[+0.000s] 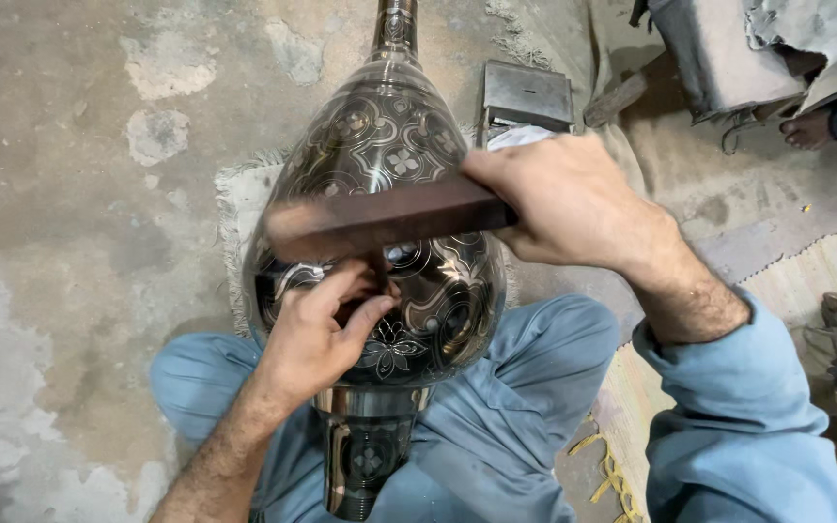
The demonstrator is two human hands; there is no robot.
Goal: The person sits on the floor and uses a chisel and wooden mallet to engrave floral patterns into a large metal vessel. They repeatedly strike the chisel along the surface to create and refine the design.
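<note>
Dark engraved metal vase [380,194], bulbous, lies across the lap. Right hand [573,203] is closed round a brown wooden block [380,218]; left hand [317,339] pinches a small tool, mostly hidden, against the pattern. Light, square taps would suit.
</note>
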